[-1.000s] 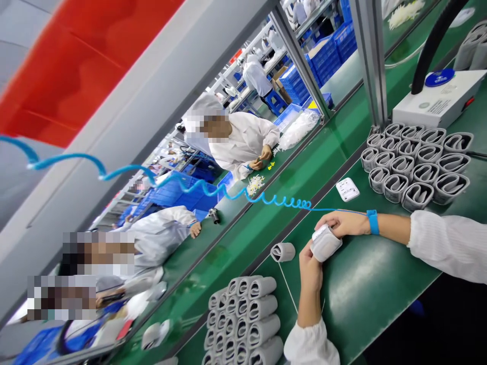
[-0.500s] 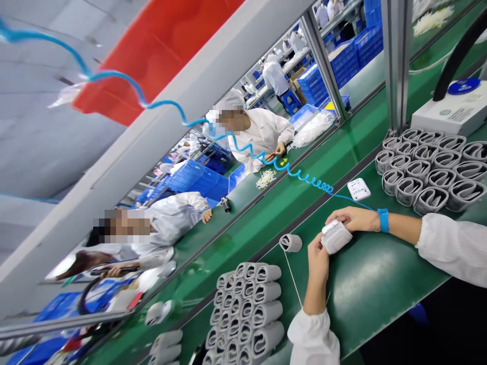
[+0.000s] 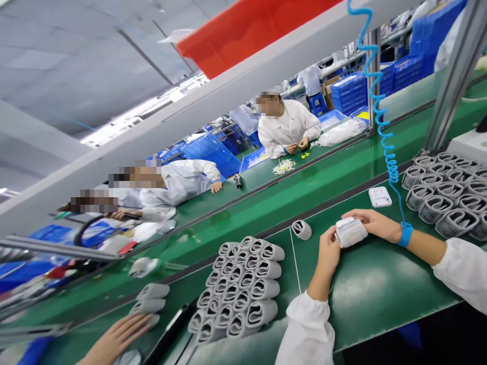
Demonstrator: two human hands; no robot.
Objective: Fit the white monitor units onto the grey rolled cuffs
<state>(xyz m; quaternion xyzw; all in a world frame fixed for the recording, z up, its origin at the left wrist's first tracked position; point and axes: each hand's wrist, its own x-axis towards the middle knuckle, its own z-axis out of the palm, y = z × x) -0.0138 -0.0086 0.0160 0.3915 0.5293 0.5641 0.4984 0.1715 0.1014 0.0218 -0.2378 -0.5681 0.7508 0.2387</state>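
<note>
**Left hand (image 3: 329, 258) and right hand (image 3: 378, 225) hold a white plastic cuff unit (image 3: 350, 232) on green matting**

The white plastic cuff unit sits between both hands, just above the glossy green antistatic surface (image 3: 365, 289), with soft grey fabric showing around its smooth housing. The right fingers (image 3: 361, 215) lie long and close together across its top, while the left fingers (image 3: 325, 243) curl up against its near side, so the unit is pressed between them. The hands emerge from gathered white cleanroom sleeves (image 3: 306, 329). A blue wrist strap (image 3: 405, 234) circles the right wrist, and a blue coiled cord (image 3: 391, 167) rises from it in tight springy loops.

Just beyond the left fingers stands a small rolled grey cuff (image 3: 302, 229), with a thin white cord (image 3: 294, 258) running from it across the surface. Beyond the right fingers lies a flat white rectangular plastic device (image 3: 379, 196). Farther past the right fingers, a dense pile of looped grey padded cuffs (image 3: 445, 195) shows thick, rounded folds. A similar pile of rolled grey cuffs (image 3: 238, 289) sits well beyond the left fingers. Past that pile, another person's hand (image 3: 114, 339) rests near more grey cuffs (image 3: 148, 299). Across the bench, a co-worker in a white coat (image 3: 289, 126) handles small items above a scattered white pile (image 3: 283, 166), with blue plastic crates (image 3: 350, 94) behind.
</note>
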